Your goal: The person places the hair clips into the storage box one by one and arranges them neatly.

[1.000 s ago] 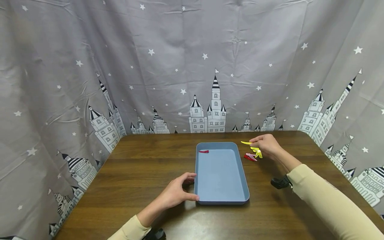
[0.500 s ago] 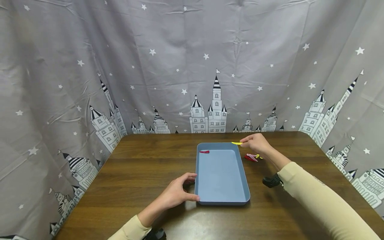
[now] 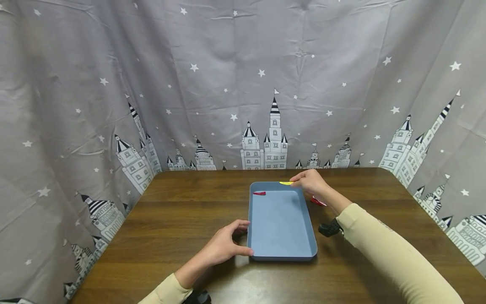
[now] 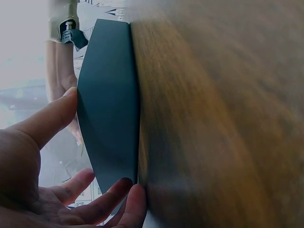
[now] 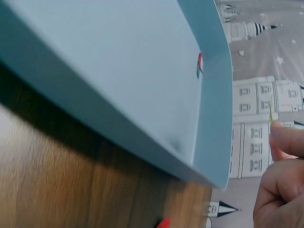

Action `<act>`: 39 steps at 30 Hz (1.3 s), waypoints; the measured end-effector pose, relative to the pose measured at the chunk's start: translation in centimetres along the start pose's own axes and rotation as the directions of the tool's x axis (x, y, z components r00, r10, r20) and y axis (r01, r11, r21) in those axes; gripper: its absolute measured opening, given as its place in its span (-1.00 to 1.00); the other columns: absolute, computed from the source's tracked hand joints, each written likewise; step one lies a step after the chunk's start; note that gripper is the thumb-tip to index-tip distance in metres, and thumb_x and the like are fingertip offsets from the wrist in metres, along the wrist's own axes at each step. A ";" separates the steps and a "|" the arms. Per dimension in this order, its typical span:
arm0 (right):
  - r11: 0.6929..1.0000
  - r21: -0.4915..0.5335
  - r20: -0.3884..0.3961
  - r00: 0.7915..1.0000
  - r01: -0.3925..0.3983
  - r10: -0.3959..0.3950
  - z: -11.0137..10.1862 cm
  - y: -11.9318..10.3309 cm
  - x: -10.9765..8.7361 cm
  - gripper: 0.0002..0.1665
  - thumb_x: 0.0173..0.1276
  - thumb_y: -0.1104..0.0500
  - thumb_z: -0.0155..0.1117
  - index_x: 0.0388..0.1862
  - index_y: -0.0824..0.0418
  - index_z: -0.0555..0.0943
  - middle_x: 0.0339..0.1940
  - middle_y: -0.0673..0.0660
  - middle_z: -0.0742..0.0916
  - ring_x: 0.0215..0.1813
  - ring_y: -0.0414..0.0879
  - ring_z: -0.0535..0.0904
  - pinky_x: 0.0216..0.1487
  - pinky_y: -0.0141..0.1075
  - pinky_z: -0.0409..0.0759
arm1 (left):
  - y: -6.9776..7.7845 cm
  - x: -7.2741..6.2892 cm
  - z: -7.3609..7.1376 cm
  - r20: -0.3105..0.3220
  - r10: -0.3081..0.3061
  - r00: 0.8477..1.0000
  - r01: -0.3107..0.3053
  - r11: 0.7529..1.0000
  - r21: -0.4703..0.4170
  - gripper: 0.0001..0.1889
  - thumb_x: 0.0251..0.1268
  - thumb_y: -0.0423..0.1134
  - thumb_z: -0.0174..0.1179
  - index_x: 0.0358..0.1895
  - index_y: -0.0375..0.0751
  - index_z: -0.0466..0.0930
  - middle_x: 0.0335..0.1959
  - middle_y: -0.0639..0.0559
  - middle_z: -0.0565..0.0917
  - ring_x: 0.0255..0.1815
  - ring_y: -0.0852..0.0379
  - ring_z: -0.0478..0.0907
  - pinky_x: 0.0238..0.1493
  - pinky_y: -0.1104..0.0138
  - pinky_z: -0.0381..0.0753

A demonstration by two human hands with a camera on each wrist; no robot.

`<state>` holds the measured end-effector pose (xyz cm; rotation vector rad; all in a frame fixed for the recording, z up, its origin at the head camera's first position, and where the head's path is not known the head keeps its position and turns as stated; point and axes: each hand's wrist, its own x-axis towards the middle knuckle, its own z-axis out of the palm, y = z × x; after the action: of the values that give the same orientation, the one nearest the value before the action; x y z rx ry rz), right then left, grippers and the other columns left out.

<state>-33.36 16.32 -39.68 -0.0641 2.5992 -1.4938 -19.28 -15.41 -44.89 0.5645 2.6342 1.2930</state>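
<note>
My right hand [image 3: 313, 184] pinches a yellow hair clip [image 3: 286, 183] between thumb and fingers, above the far right corner of a blue-grey tray [image 3: 281, 228]. In the right wrist view the yellow clip shows as a thin sliver at the fingertips. One red hair clip [image 3: 260, 193] lies inside the tray at its far left. My left hand [image 3: 227, 243] rests along the tray's left side, thumb at the rim and fingers spread against the wall. Just right of the tray, a red hair clip [image 3: 317, 201] lies on the table, partly behind my right wrist.
The tray stands on a brown wooden table [image 3: 182, 211]. A grey curtain [image 3: 212, 76] printed with castles and stars hangs behind and along both sides. The other clips on the right are hidden by my right arm.
My right hand has carried the yellow clip leftward from the pile on the right to over the tray's far edge. The left hand stays at the tray's side.
</note>
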 end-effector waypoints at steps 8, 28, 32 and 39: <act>1.000 -0.020 0.010 1.000 -0.004 0.004 1.8 -0.3 0.7 -0.74 0.29 0.29 0.39 -0.04 0.30 0.76 -0.02 0.25 0.76 -0.74 -0.21 0.06 -0.68 -0.35 0.11 | 0.1 0.0 0.0 -0.004 -0.013 1.000 0.013 1.000 0.006 -0.16 -0.08 -0.01 0.60 0.35 -0.12 0.46 0.19 -0.08 0.65 0.26 -0.12 0.53 0.24 -0.07 0.45; 1.000 0.008 0.041 0.999 0.006 -0.007 5.8 -0.3 1.9 -0.78 0.25 0.36 0.37 -0.11 0.35 0.77 -0.02 0.26 0.76 -0.75 -0.24 0.05 -0.71 -0.37 0.10 | 0.4 -0.1 -0.2 0.014 -0.024 1.000 0.024 1.000 -0.008 -0.15 -0.07 -0.01 0.60 0.36 -0.14 0.46 0.18 -0.11 0.65 0.25 -0.13 0.54 0.24 -0.09 0.45; 1.000 0.006 0.036 0.999 0.005 -0.005 6.4 -0.1 2.2 -0.79 0.24 0.36 0.38 -0.14 0.33 0.77 -0.03 0.26 0.76 -0.77 -0.25 0.07 -0.73 -0.37 0.12 | 0.4 -0.1 -0.2 0.017 -0.018 1.000 0.019 1.000 -0.009 -0.15 -0.07 -0.02 0.60 0.36 -0.16 0.45 0.17 -0.12 0.65 0.24 -0.13 0.55 0.23 -0.09 0.45; 0.999 0.011 0.047 0.998 -0.039 0.038 7.4 0.5 2.8 -0.82 0.25 0.36 0.39 -0.16 0.31 0.78 -0.11 0.20 0.78 -0.78 -0.24 0.07 -0.72 -0.37 0.09 | 0.4 0.0 -0.2 0.016 -0.017 1.000 0.017 1.000 -0.007 -0.15 -0.06 -0.02 0.60 0.36 -0.16 0.45 0.17 -0.12 0.66 0.24 -0.13 0.55 0.23 -0.08 0.45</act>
<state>-35.07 9.95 -44.10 -0.0470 2.5404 -1.4762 -19.20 -15.36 -44.49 0.5473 2.6147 1.2874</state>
